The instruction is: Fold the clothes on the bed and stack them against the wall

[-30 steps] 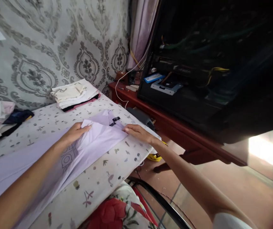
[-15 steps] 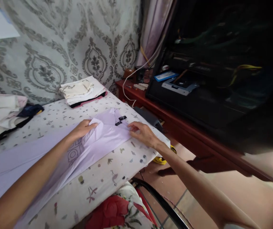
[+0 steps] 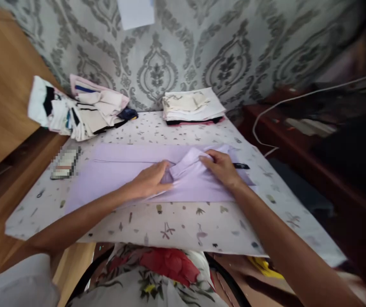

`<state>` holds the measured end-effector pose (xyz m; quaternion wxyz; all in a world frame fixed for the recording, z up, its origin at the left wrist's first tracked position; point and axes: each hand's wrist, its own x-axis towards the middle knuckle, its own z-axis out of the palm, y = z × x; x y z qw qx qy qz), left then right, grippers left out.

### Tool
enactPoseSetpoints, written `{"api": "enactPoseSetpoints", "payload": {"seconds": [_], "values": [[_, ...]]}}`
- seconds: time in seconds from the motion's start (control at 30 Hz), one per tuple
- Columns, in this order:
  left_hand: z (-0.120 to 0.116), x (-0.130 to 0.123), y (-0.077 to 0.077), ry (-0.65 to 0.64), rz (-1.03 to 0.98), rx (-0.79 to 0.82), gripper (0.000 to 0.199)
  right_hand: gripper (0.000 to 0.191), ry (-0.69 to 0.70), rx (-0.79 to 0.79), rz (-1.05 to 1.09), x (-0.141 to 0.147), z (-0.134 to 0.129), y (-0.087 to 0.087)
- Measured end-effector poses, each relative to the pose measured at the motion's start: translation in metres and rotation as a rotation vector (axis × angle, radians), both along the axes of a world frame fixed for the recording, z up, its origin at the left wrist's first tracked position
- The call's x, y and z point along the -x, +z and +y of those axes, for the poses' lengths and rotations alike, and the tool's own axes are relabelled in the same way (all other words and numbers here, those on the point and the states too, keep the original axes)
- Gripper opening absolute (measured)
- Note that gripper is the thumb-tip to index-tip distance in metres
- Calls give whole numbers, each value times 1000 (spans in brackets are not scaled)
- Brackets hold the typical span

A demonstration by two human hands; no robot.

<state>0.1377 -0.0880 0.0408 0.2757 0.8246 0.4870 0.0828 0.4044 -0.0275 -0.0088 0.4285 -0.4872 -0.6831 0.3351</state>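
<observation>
A lavender T-shirt (image 3: 119, 170) lies lengthwise across the patterned table cover (image 3: 183, 224), with its collar end and a black label to the right. My left hand (image 3: 152, 179) is closed on the edge of a raised fold near the middle of the shirt, thumb and fingers apart around the fabric. Further right, my right hand (image 3: 223, 168) pinches the same bunched fold between thumb and fingers. The shirt's print does not show from here.
A neat stack of folded clothes (image 3: 192, 106) stands at the back by the wall. A looser pile of clothes (image 3: 87, 108) sits back left, with a phone-like, blurred object (image 3: 64, 163) in front. To the right are a dark red desk (image 3: 285, 140) and a white cable (image 3: 256, 123).
My view has swung left. My right hand has moved from the collar to the raised fold beside my left hand. The sleeve side of the shirt now lies flatter, and its print is covered.
</observation>
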Motion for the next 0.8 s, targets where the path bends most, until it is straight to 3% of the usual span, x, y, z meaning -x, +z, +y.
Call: {"api": "enactPoseSetpoints", "payload": {"seconds": [0.13,0.27,0.4,0.53,0.6,0.7,0.8], "values": [[-48,44,12,-4,277,35,19,27,-36,17,78,3,-3,1],[-64,93,25,25,478,114,27,29,-99,95,167,9,-7,6],[-60,159,36,120,553,203,34,38,-150,149,190,12,-11,14],[-37,226,42,238,411,286,35,41,-230,77,213,10,-7,20],[-23,250,39,359,282,273,36,39,-328,9,231,7,-1,19],[-12,269,29,540,106,267,31,34,-420,-4,113,-1,8,10],[-14,272,20,599,-43,320,25,36,-384,36,-91,-9,12,1]]}}
